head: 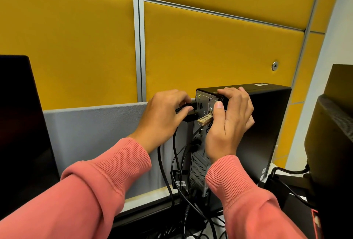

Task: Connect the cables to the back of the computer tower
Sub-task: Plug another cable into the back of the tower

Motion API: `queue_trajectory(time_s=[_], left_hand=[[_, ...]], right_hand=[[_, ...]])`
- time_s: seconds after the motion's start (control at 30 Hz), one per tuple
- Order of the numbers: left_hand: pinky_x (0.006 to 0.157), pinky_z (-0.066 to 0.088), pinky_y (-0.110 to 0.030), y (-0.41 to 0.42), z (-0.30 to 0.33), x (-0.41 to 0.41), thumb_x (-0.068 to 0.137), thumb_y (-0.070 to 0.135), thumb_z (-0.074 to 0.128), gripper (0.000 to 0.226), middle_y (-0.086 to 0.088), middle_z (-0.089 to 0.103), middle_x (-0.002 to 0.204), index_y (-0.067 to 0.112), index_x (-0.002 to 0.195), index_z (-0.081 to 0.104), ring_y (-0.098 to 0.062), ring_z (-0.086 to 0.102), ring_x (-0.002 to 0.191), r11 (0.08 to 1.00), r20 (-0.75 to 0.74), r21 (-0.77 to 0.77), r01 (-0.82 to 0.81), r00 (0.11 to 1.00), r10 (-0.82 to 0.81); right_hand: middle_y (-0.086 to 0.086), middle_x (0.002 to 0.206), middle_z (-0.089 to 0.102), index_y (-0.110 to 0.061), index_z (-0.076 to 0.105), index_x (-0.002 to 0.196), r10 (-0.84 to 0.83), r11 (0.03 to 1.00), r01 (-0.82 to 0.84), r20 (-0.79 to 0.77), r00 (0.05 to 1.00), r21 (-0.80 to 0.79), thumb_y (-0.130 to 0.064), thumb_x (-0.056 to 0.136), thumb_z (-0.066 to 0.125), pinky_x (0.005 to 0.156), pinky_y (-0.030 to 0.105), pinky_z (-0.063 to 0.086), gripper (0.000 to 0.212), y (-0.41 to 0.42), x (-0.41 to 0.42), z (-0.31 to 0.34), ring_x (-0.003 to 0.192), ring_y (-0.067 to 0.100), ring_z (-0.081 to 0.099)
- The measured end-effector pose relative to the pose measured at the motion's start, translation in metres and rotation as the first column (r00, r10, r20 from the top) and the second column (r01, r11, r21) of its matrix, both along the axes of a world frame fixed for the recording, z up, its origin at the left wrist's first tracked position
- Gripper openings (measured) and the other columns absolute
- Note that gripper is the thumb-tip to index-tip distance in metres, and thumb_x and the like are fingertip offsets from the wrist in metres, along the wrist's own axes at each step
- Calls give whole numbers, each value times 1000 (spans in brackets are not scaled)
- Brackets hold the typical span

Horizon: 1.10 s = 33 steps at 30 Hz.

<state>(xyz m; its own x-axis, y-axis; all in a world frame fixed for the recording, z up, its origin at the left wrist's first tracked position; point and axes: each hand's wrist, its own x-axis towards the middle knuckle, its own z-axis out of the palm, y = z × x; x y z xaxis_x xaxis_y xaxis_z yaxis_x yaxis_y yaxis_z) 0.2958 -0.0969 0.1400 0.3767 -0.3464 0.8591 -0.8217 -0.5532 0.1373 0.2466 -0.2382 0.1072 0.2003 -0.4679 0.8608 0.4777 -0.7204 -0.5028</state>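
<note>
A slim black computer tower point(267, 124) stands upright on the desk, its grey rear panel point(205, 105) facing left. My left hand point(162, 116) pinches a black cable plug point(188, 109) and holds it against the upper ports of the panel. My right hand point(232, 122) grips the tower's top rear corner, fingers curled over the top edge and thumb against the panel. A brass combination lock point(205, 119) hangs on the panel between my hands. Several black cables point(177, 152) run down from lower ports; how deep the held plug sits is hidden by my fingers.
A black monitor point(21, 124) stands at the left, and the back of another monitor point(332, 143) on its arm at the right. A grey low divider point(95, 133) and yellow partition panels point(219, 47) stand behind. Loose cables point(194, 219) tangle below the desk edge, with a small black box point(180, 180).
</note>
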Motion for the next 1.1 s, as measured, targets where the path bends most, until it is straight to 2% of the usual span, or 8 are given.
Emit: queue_trajectory(time_s=[0.07,0.2,0.33,0.5,0.63,0.83,0.97,1.1], left_hand=[[71,55,-35,0,0,-1,90,21,77,12,3,71,91,15,99,73,-13,62,82,999,39,33,-3,999,2],[59,40,-31,1,1,-6,94,19,71,9,-3,67,88,12,96,66,-23,54,68,960,266,233,-157,960,92],[59,35,-28,1,0,-7,90,15,75,9,-6,67,82,10,92,67,-16,45,64,956,340,236,-177,936,89],[66,54,-38,-3,-3,-1,91,20,75,11,-1,70,88,12,97,72,-20,63,78,997,114,72,-40,993,31],[70,57,-35,-6,1,4,84,18,83,11,4,72,85,14,93,78,-12,65,78,986,-114,-149,68,990,-85],[70,56,-37,-5,0,3,85,16,82,10,2,72,86,13,94,77,-12,64,78,998,-3,-49,47,999,-47],[68,58,-29,-14,2,-3,84,14,82,7,8,71,76,16,91,80,-9,67,72,961,-243,-270,56,962,-124],[66,56,-20,-16,0,-7,85,14,82,8,12,70,75,16,93,80,-6,67,72,949,-295,-310,60,943,-156]], right_hand=[[-16,132,50,-25,58,116,-2,1000,2,1,1000,2,-23,95,43,114,50,22,26,0,0,0,143,9,31],[-15,133,50,-24,58,116,-5,1000,5,-1,1000,6,-21,95,45,114,50,22,25,-1,0,-1,143,9,31],[-15,133,50,-25,58,116,-10,1000,10,-1,1000,0,-20,95,46,114,50,22,25,0,0,-1,143,9,31],[-15,133,50,-25,57,116,-10,1000,10,2,1000,0,-21,95,46,113,49,23,25,0,1,0,143,9,32],[-16,132,50,-24,58,116,-16,1000,16,0,1000,9,-23,94,44,113,52,23,25,1,1,1,143,8,32],[-16,132,50,-24,57,115,-26,1000,26,4,1000,9,-23,94,45,112,53,24,24,2,1,0,142,10,32],[-16,131,49,-24,57,115,-37,999,37,-4,999,10,-22,95,45,113,52,23,23,2,2,0,142,10,32],[-15,131,49,-24,57,115,-37,999,37,-7,999,1,-21,95,45,112,51,23,24,2,0,0,142,10,32]])
